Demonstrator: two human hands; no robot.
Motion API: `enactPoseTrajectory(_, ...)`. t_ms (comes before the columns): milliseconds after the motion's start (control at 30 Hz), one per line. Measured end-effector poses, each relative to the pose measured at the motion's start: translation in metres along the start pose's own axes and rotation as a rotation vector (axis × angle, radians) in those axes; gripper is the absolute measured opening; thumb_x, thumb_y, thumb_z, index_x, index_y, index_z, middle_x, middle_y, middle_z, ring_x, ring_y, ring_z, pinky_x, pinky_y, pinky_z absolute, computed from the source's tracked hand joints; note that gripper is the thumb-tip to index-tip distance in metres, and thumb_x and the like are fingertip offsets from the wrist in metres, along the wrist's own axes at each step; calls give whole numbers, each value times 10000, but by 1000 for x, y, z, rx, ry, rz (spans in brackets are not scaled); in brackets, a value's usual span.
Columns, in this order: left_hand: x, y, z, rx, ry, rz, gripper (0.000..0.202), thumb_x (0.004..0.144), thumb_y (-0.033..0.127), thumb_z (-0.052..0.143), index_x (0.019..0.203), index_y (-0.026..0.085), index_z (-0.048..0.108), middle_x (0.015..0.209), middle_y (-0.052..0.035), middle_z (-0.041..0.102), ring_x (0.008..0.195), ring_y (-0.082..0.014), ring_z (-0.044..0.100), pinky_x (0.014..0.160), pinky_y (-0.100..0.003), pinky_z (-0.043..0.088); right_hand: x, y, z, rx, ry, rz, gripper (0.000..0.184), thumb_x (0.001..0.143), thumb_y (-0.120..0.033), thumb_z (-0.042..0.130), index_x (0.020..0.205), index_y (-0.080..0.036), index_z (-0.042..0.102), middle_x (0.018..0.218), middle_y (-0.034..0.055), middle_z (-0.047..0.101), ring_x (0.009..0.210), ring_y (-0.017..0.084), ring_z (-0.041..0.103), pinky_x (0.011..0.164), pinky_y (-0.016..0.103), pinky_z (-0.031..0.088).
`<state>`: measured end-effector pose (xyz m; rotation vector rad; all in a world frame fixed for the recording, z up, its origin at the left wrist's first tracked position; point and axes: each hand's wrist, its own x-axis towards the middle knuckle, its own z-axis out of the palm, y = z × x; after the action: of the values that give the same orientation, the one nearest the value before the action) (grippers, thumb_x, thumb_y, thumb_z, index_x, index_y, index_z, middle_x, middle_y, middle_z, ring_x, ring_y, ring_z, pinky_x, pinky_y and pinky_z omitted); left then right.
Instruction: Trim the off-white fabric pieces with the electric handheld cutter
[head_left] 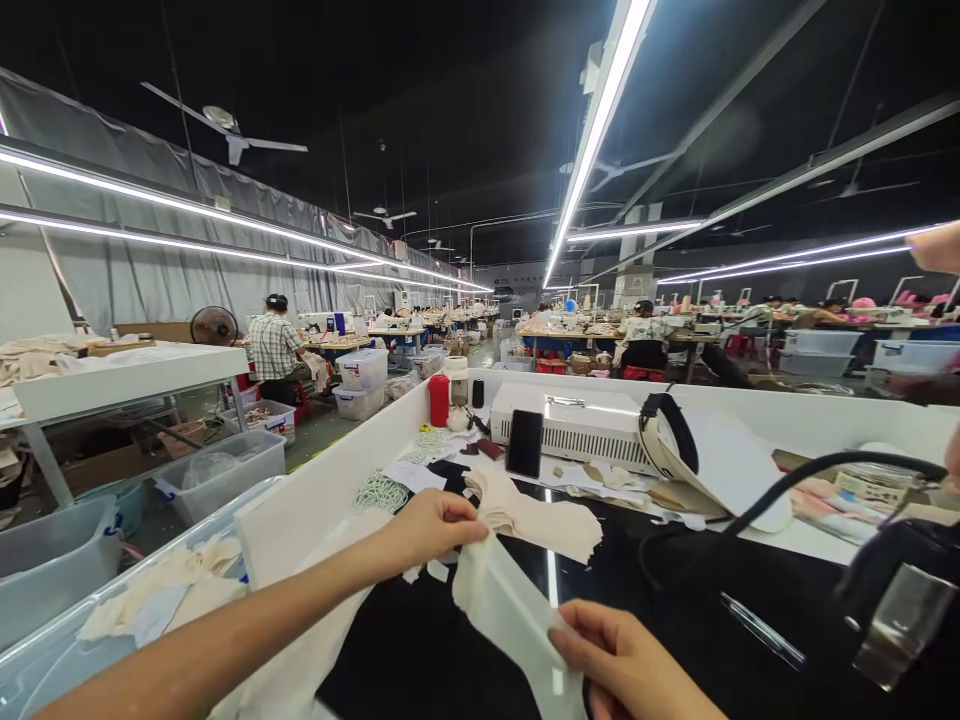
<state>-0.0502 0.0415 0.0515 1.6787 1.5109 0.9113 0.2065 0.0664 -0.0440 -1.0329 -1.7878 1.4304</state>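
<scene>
My left hand [431, 528] is closed in a pinch on the upper end of a cream fabric piece [499, 600]. My right hand [611, 655] grips the same piece at its lower edge, fingers curled over it. The piece hangs between both hands above a black work surface [675, 610]. Just behind it lies a small stack of cream fabric pieces [536, 515]. A few small fabric scraps [431, 570] lie under my left hand.
A white machine box [577, 425] with a black phone [524, 443] leaning on it stands behind. A red bottle [439, 400], white cord coils [382, 492], a black cable [795, 485] and a metal tool [896, 625] are around. Plastic bins [217, 475] sit left. Seated workers fill the hall.
</scene>
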Motion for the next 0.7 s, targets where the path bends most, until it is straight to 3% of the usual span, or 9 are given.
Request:
enactPoseTrajectory(100,37,7,-13,51,29,81,315,856,438,711,816,130,758,492,44,553,450,-90,419,484,-218,307,28,-17,-17,-92,219,-135,478,891,-655,646,859,-189,747,581,-1,663,467,133,635,455,208,489)
enactPoseTrajectory(200,75,11,-18,64,143,182,275,923,373,631,949,140,774,716,-13,721,606,-136,607,551,-213,437,66,-27,-40,-145,342,-227,498,877,-663,639,990,-195,767,856,77,790,807,247,783,732,332,634)
enactPoseTrajectory(333,109,-3,-13,115,277,296,201,975,273,613,1037,173,777,1013,-32,779,965,-190,709,870,-279,543,106,-23,-65,-289,524,-366,557,878,-690,557,1094,-223,771,1161,133,793,1111,357,734,1052,534,543)
enactPoseTrajectory(467,116,-40,1,204,249,324,181,1013,326,686,1009,156,747,1045,-48,762,1007,-216,716,989,-417,548,119,4,-69,-457,467,-469,462,922,-603,513,996,-247,798,1176,112,804,1173,347,724,1110,534,513)
enactPoseTrajectory(600,111,-74,14,274,177,320,241,1046,383,668,1047,148,724,1069,-57,742,1006,-216,717,979,-445,570,117,33,-66,-619,371,-487,398,981,-443,456,1033,-265,808,1202,69,808,1130,297,760,1049,469,578)
enactPoseTrajectory(700,107,-85,19,317,135,327,224,1050,364,664,1092,151,722,1115,-67,740,1050,-224,713,1004,-461,563,115,46,-65,-742,347,-490,407,1006,-385,430,1088,-251,805,1252,75,793,1149,286,759,1023,439,598)
